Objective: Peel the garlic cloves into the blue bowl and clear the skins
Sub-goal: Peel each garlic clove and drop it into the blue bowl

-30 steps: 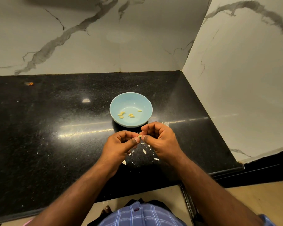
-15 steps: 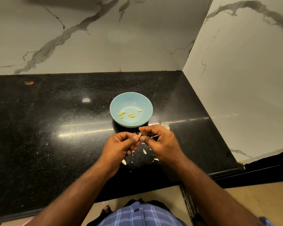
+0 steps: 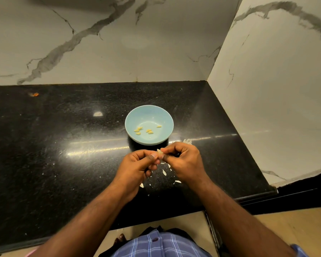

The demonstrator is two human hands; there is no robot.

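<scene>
While both hands meet just before the blue bowl, left hand and right hand fingers pinch one garlic clove; skins litter the table beneath.

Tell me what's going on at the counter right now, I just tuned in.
A person is peeling a garlic clove, pinching it between the left hand and the right hand just in front of the blue bowl. The bowl sits on the black counter and already holds a few peeled cloves. Loose skins lie on the counter under the hands, not yet cleared, with another clump of skin beside the bowl.
</scene>
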